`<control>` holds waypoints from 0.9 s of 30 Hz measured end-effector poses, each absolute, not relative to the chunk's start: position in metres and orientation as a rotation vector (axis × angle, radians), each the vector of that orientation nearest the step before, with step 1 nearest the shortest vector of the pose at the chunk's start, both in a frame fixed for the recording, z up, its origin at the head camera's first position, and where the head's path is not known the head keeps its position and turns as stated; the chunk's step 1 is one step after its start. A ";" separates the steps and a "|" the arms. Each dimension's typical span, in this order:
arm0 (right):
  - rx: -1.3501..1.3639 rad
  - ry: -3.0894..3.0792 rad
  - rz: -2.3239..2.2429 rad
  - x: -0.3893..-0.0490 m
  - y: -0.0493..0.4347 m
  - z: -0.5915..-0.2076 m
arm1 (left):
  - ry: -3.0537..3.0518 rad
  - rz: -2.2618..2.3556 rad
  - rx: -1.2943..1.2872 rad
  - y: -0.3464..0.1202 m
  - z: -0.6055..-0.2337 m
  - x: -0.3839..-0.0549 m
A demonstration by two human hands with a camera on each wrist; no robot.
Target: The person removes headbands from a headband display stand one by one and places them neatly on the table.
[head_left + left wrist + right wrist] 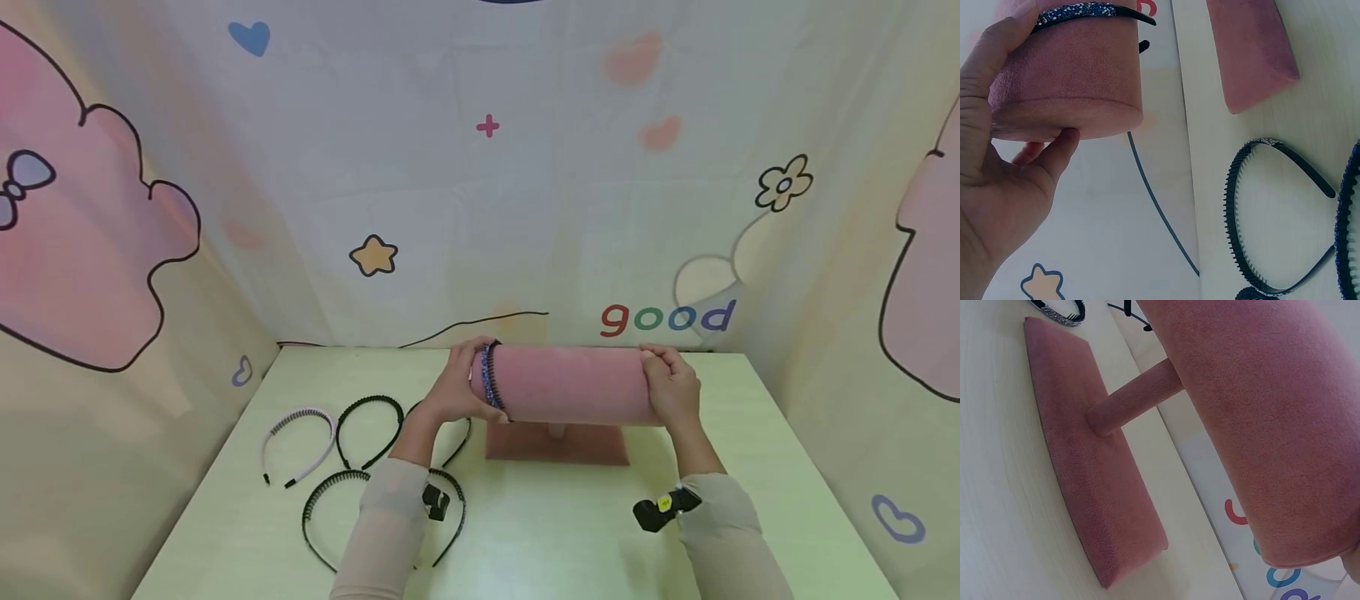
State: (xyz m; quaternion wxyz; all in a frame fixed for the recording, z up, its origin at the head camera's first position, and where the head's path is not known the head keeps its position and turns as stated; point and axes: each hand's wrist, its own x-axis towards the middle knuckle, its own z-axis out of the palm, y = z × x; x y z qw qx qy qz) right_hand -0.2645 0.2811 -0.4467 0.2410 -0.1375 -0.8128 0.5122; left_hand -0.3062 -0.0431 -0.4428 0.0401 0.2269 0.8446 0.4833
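A pink plush headband display stand [577, 383] has a horizontal roll on a post above a flat base [555, 446]. My left hand [453, 387] grips the roll's left end; in the left wrist view its thumb lies at a blue glitter headband [1079, 12] and other fingers touch the flat end face. That headband [490, 375] goes around the roll near its left end, its black tips free. At the roll's right end, my right hand [672, 387] holds on with the thumb in front. Only a sliver of this hand [1352, 565] shows in the right wrist view.
Several headbands lie on the table left of the stand: a pale lavender one [330, 429], a black one [341, 421], and a dark toothed one [309, 504] partly under my left forearm. Another with silver glitter [1230, 206] is partly hidden. A printed curtain [487, 208] stands behind.
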 end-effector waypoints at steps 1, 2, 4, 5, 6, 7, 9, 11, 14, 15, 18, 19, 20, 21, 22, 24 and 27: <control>-0.377 -2.226 1.401 -0.265 0.281 -0.447 | 2.584 1.489 0.692 -0.043 -0.443 -0.307; -0.377 -2.226 1.402 -0.265 0.282 -0.446 | 2.581 1.499 0.697 -0.044 -0.444 -0.308; -0.378 -2.227 1.404 -0.265 0.282 -0.447 | 2.568 1.518 0.704 -0.044 -0.445 -0.308; -0.379 -2.230 1.404 -0.265 0.282 -0.446 | 2.552 1.527 0.712 -0.044 -0.441 -0.306; -0.378 -2.230 1.403 -0.265 0.282 -0.446 | 2.546 1.528 0.719 -0.045 -0.441 -0.306; -0.379 -2.228 1.402 -0.265 0.282 -0.446 | 2.541 1.524 0.728 -0.045 -0.441 -0.307; -0.377 -2.228 1.404 -0.264 0.282 -0.446 | 2.537 1.511 0.744 -0.045 -0.441 -0.308; -0.379 -2.231 1.404 -0.264 0.282 -0.445 | 2.536 1.496 0.751 -0.044 -0.441 -0.308; -0.382 -2.234 1.409 -0.262 0.283 -0.445 | 2.549 1.476 0.743 -0.043 -0.446 -0.311; -0.380 -2.234 1.410 -0.262 0.283 -0.444 | 2.552 1.471 0.743 -0.043 -0.447 -0.311; -0.379 -2.226 1.417 -0.262 0.283 -0.444 | 2.563 1.455 0.737 -0.042 -0.449 -0.310; -0.377 -2.224 1.419 -0.263 0.283 -0.444 | 2.566 1.455 0.734 -0.042 -0.451 -0.310; -0.374 -2.222 1.424 -0.263 0.283 -0.444 | 2.569 1.455 0.731 -0.041 -0.451 -0.310; -0.374 -2.222 1.426 -0.263 0.283 -0.444 | 2.572 1.455 0.726 -0.041 -0.452 -0.310; -0.376 -2.221 1.427 -0.264 0.283 -0.444 | 2.572 1.458 0.723 -0.041 -0.453 -0.309; -0.377 -2.218 1.431 -0.264 0.282 -0.444 | 2.568 1.468 0.720 -0.042 -0.453 -0.309; -0.378 -2.214 1.427 -0.263 0.282 -0.444 | 2.549 1.481 0.729 -0.043 -0.454 -0.308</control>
